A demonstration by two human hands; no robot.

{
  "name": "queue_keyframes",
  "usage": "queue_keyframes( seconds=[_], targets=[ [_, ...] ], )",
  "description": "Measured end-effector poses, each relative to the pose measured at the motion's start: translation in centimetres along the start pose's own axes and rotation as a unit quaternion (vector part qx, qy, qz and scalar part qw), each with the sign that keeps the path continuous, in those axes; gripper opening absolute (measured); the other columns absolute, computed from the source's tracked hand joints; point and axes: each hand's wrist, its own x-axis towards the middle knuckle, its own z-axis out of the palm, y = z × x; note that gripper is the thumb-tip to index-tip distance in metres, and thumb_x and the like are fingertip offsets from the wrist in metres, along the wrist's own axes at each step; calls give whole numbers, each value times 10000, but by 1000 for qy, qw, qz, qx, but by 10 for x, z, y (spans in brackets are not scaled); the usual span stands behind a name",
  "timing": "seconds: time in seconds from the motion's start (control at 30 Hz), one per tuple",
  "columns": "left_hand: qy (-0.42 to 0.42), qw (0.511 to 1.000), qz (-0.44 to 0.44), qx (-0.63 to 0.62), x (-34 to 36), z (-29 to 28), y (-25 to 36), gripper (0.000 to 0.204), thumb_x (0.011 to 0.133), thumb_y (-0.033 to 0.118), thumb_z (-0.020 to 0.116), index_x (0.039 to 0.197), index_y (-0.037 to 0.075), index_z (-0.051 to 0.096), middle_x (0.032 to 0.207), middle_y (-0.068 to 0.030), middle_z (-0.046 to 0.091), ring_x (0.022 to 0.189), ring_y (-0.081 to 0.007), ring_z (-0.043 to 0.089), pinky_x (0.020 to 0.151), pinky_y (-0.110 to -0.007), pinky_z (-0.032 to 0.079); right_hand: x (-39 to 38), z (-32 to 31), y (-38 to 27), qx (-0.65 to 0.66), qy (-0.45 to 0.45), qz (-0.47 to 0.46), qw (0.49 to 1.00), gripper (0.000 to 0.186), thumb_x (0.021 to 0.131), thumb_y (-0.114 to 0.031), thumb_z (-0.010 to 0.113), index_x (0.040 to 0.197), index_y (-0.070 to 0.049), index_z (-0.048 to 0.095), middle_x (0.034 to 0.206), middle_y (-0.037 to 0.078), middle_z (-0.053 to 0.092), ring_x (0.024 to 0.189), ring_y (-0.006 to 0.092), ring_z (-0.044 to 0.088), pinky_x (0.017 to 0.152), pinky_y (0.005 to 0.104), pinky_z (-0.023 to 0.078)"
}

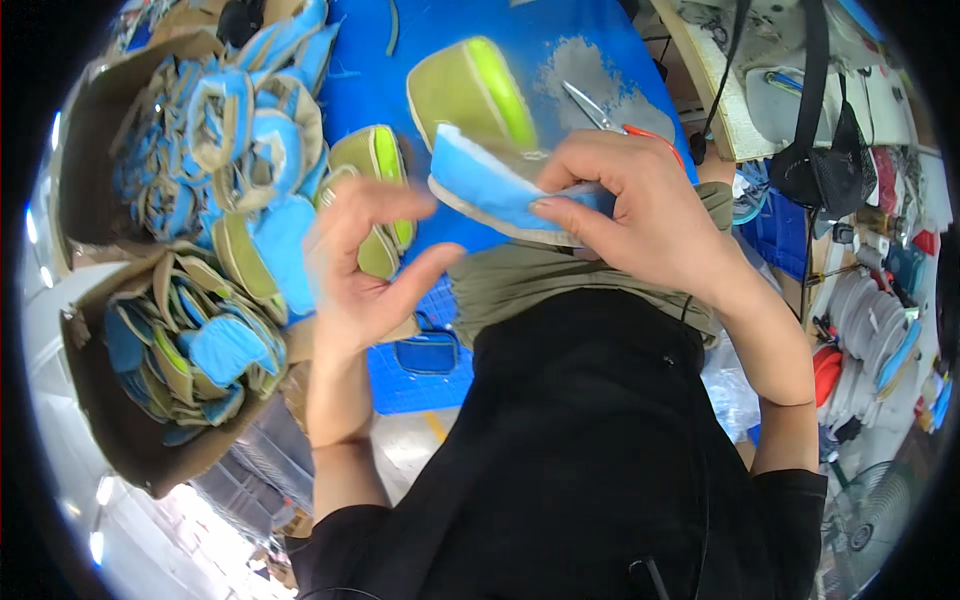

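My right hand (645, 205) pinches a light-blue fabric piece (490, 190) with pale beige edging between thumb and fingers, above the near edge of the blue table (360, 90). To its left, slightly blurred, my left hand (360, 255) holds nothing, its thumb and fingers apart. An olive and lime-green fabric pad (465, 95) lies on the table beyond the blue piece. Further pads of that colouring (370, 155) lie beside and partly behind my left hand. Scissors (592, 105) with orange-red handles rest beyond my right hand, which partly covers them.
At the left, one cardboard box (85, 200) is heaped with blue and beige fabric loops; a nearer box (95, 425) holds blue and olive pads. A wooden-edged bench (705, 75) with a hanging black strap (812, 90) stands at the right. A blue plastic crate (395, 395) sits below the table's edge.
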Motion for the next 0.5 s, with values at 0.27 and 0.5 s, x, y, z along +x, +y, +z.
queue_keyframes(
  seconds=[0.27,0.5],
  targets=[
    [-194,974,13,-117,26,49,-32,244,779,53,831,963,38,671,997,-87,723,946,-261,705,830,-380,538,-9,6,14,-62,-69,-17,996,124,877,-102,742,931,-14,673,894,144,693,857,367,673,732,425,506],
    [-127,981,37,-144,7,69,-47,205,770,-2,816,927,48,695,975,-78,715,917,-245,702,788,-340,538,-20,9,28,-68,-68,14,995,143,891,-122,739,941,-3,677,898,145,690,866,364,672,741,420,509]
  ],
)
